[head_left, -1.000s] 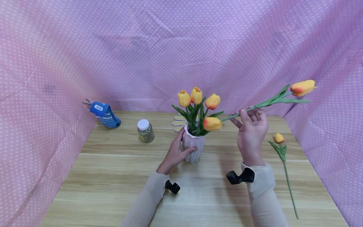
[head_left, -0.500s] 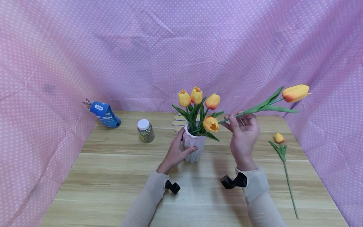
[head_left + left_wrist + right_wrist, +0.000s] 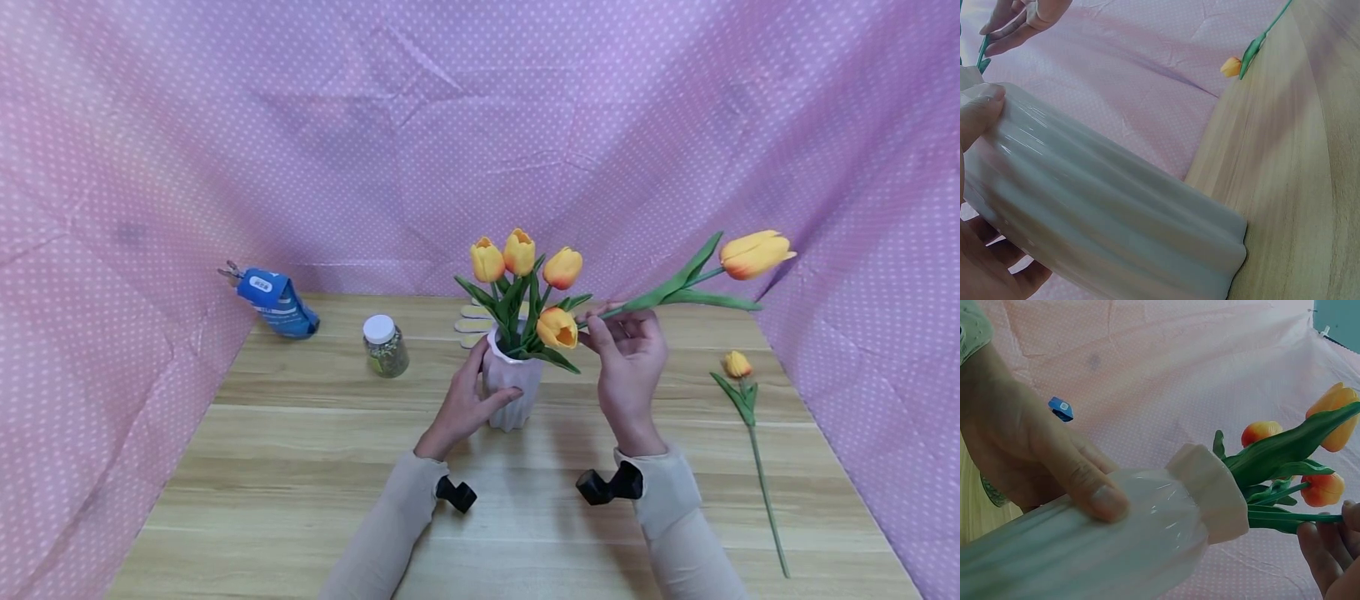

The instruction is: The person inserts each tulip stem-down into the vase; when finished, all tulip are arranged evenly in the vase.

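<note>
My left hand (image 3: 465, 404) grips the white fluted vase (image 3: 517, 387), thumb on the near side and fingers round the far side. The vase stands on the table. Several yellow-orange tulips (image 3: 561, 268) stand in it, one bloom (image 3: 557, 327) leaning low over the right of the rim. My right hand (image 3: 630, 367) pinches the stem of another tulip (image 3: 753, 254) between thumb and fingers. That tulip slants, bloom up to the right. In the right wrist view its green stem (image 3: 1310, 517) runs from the fingertips to the vase's wavy rim (image 3: 1225, 494).
One more tulip (image 3: 757, 450) lies on the table's right side. To the left stand a white-capped jar (image 3: 386, 350) and a blue packet (image 3: 277, 302) with a clip. Behind the vase lies a pale, finger-shaped glove (image 3: 472, 325). Pink dotted cloth (image 3: 480, 125) surrounds the wooden table (image 3: 300, 500).
My right hand has moved left and slightly down with its tulip, closer to the vase. The low bloom at the rim has turned to face forward. My left hand and the vase stay put.
</note>
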Action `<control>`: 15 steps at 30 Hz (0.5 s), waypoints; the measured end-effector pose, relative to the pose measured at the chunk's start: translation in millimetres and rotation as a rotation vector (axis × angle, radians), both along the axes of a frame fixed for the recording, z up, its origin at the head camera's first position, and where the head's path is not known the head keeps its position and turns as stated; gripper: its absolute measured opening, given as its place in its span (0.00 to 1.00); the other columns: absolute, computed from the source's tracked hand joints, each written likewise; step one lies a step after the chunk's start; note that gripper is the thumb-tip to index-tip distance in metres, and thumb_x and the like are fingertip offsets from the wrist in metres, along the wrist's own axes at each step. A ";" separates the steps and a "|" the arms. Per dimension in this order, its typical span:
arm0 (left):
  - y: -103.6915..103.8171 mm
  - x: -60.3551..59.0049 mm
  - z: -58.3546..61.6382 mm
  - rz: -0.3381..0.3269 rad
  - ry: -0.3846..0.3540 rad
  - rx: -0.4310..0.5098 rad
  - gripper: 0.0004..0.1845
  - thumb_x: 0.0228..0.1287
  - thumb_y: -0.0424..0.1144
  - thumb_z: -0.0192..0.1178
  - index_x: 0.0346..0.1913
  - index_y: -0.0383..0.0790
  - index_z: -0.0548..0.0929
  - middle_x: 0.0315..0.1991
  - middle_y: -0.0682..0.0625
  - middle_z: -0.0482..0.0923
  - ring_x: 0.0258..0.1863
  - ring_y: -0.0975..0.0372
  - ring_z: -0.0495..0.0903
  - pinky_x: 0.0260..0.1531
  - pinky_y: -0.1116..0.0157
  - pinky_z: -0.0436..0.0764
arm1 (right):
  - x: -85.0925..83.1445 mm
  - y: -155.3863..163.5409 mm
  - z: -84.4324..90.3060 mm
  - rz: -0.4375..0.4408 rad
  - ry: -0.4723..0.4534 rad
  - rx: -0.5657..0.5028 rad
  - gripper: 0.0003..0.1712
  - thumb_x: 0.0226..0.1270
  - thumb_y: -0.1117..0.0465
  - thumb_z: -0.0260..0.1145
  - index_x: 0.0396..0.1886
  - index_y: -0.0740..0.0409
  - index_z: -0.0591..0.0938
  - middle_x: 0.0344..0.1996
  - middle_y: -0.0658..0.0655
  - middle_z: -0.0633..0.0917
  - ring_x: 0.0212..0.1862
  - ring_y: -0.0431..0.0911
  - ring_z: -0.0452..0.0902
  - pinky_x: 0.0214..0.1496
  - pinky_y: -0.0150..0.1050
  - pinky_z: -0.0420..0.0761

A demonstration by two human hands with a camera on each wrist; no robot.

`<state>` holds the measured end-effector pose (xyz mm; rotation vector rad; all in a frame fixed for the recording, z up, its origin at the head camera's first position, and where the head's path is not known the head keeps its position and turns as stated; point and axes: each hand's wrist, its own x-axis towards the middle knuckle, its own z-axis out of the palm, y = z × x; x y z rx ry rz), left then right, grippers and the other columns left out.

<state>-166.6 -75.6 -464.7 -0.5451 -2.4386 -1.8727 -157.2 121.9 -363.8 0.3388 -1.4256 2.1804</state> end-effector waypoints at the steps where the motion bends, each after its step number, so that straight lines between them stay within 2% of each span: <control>1: -0.2 0.0 -0.2 0.000 -0.002 -0.001 0.45 0.58 0.47 0.68 0.74 0.64 0.53 0.72 0.57 0.62 0.73 0.58 0.63 0.73 0.45 0.60 | -0.1 -0.2 -0.4 0.000 0.006 0.006 0.12 0.61 0.77 0.63 0.40 0.60 0.76 0.34 0.54 0.83 0.38 0.41 0.85 0.39 0.34 0.87; 15: 0.7 -0.2 1.7 0.005 -0.014 -0.010 0.45 0.58 0.50 0.68 0.73 0.64 0.53 0.73 0.57 0.61 0.73 0.57 0.62 0.73 0.44 0.60 | -0.2 -1.2 -7.1 0.008 0.065 0.100 0.14 0.59 0.78 0.64 0.40 0.59 0.78 0.36 0.54 0.85 0.38 0.41 0.84 0.39 0.30 0.86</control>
